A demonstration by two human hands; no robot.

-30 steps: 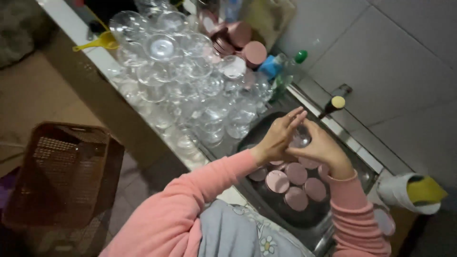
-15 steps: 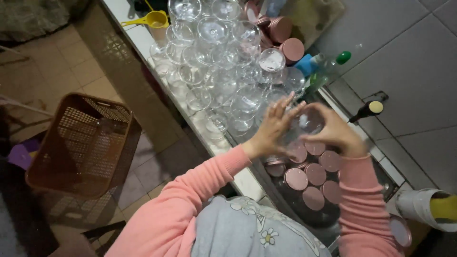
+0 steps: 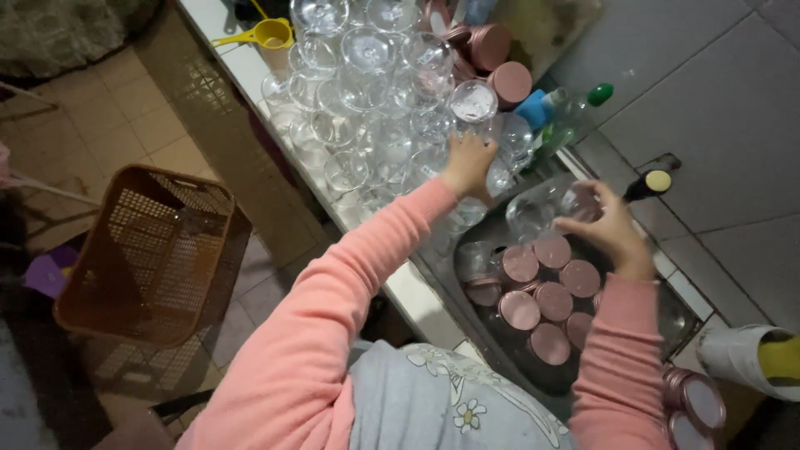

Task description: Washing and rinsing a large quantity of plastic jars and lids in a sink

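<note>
Two hands: left (image 3: 468,163) among clear glass cups (image 3: 367,92), right (image 3: 607,229) on a round jar (image 3: 575,202).

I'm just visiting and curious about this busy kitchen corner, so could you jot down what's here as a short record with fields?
Place: counter and sink by a tiled wall
Left hand: reaching into the heap of clear glass jars, resting on one
Right hand: over the sink, holding a clear jar
In the sink: round pink lids
Floor: brown plastic basket
Also there: yellow scoop, green-capped bottle
</note>
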